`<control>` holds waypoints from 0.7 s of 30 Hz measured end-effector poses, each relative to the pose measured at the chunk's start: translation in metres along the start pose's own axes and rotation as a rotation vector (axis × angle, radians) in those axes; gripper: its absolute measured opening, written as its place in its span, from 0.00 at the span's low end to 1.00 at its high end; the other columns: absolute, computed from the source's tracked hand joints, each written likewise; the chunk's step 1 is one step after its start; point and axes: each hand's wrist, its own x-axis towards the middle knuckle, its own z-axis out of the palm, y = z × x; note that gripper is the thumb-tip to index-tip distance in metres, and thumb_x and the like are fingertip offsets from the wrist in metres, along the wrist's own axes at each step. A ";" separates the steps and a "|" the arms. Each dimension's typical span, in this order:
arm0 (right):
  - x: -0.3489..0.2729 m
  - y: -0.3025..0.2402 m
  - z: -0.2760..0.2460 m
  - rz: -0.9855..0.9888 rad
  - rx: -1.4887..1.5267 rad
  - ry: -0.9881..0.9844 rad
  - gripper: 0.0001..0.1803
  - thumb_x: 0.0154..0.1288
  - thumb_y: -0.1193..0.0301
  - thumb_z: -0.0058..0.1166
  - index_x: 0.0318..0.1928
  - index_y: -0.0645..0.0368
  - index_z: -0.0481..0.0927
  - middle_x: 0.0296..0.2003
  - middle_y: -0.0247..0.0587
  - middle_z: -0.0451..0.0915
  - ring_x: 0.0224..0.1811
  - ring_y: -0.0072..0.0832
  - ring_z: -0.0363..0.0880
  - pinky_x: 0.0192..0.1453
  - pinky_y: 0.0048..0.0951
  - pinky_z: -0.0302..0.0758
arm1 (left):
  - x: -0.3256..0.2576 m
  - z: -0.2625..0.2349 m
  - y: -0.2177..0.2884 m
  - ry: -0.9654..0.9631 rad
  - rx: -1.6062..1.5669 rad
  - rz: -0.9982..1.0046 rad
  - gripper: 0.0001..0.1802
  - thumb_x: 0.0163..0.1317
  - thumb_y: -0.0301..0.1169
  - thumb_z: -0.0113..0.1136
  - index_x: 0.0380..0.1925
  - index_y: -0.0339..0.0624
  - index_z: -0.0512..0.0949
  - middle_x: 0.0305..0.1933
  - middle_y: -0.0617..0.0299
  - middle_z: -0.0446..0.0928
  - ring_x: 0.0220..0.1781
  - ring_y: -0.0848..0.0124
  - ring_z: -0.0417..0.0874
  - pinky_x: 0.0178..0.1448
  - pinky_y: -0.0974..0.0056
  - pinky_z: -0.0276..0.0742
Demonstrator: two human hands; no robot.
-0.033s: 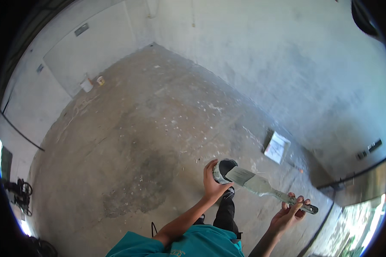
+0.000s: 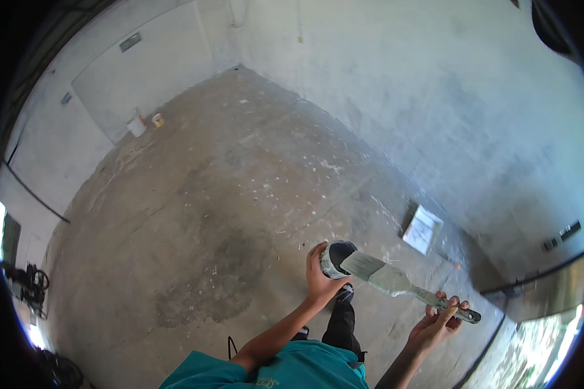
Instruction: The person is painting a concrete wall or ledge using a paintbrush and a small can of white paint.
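My left hand [image 2: 320, 275] is wrapped around a small round tub [image 2: 329, 258], smeared with pale paint outside and dark within. The tub is tilted, with its mouth toward the right. A wide flat paintbrush [image 2: 388, 279] reaches across from the right, its grey bristle end overlapping the tub's mouth. Whether the bristles touch the rim, I cannot tell. Near the hanging hole of the brush's paint-spotted handle, my right hand [image 2: 438, 322] grips it with fingers curled round. Both hands are held out in front of my body, above the floor.
A white paint tray [image 2: 422, 230] lies on the speckled concrete floor [image 2: 240, 175] near the right wall. Far left, a white bucket [image 2: 136, 126] and a small yellowish tub [image 2: 158, 120] stand by the wall. Dark wheeled equipment [image 2: 32, 292] is at the left edge, a metal-looking panel [image 2: 551, 288] at the right.
The room has shifted slightly rightward and down in the picture. My hands, the tub and the brush keep nearly the same places.
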 end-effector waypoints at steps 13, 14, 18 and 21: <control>0.152 0.186 0.182 0.497 0.240 -0.185 0.12 0.67 0.68 0.56 0.45 0.60 0.70 0.39 0.36 0.77 0.46 0.39 0.82 0.37 0.25 0.89 | 0.209 0.019 -0.043 0.395 0.250 -0.128 0.50 0.36 0.34 0.80 0.59 0.33 0.62 0.53 0.51 0.73 0.55 0.63 0.76 0.60 0.60 0.71; 0.154 0.197 0.199 0.497 0.251 -0.230 0.13 0.67 0.67 0.56 0.44 0.61 0.70 0.39 0.37 0.77 0.47 0.40 0.82 0.39 0.25 0.88 | 0.224 0.014 -0.048 0.435 0.232 -0.130 0.49 0.34 0.34 0.80 0.58 0.35 0.63 0.53 0.50 0.72 0.56 0.59 0.75 0.59 0.57 0.70; 0.148 0.244 0.260 0.574 0.203 -0.283 0.15 0.67 0.65 0.56 0.41 0.65 0.71 0.39 0.40 0.76 0.46 0.39 0.82 0.40 0.27 0.88 | 0.268 -0.018 -0.085 0.523 0.249 -0.120 0.48 0.31 0.32 0.80 0.56 0.37 0.65 0.52 0.50 0.72 0.54 0.55 0.75 0.59 0.56 0.70; 0.129 0.278 0.322 0.642 0.240 -0.235 0.14 0.67 0.66 0.56 0.44 0.60 0.69 0.38 0.40 0.77 0.43 0.39 0.84 0.36 0.26 0.87 | 0.302 -0.056 -0.109 0.566 0.281 -0.098 0.49 0.30 0.31 0.81 0.56 0.37 0.66 0.52 0.50 0.72 0.53 0.55 0.76 0.58 0.57 0.71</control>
